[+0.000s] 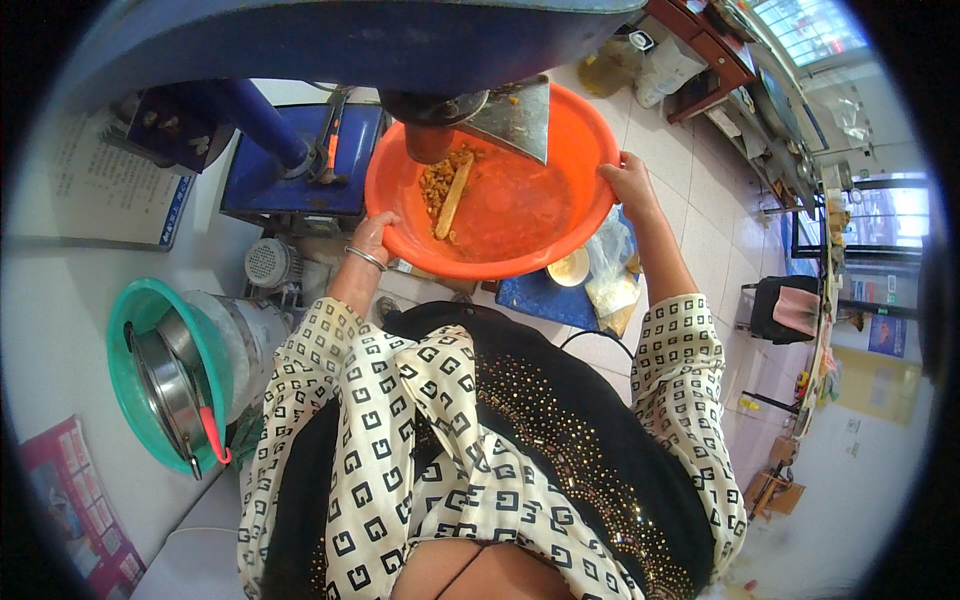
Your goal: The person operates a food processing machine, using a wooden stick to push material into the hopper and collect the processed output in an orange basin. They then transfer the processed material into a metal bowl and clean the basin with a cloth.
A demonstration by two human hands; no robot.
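Note:
An orange plastic basin (525,206) is held out in front of me by its rim. My left hand (373,236), with a silver bangle at the wrist, grips the near left edge. On the far right edge, my right hand (630,184) has its thumb over the rim. Yellow-brown crumbly pieces (435,184) are gathered at the basin's left side, with a wooden stick (455,199) lying beside them. A metal chute (517,120) and a dark outlet (429,142) of a blue machine (360,45) overhang the basin, hiding part of its far side.
A hammer (332,150) lies on the machine's blue base (255,180), above an electric motor (271,262). Left, a green basin (120,360) holds metal pans. Beneath the orange basin are a blue surface (536,304), a white bowl (570,268) and a plastic bag (611,277).

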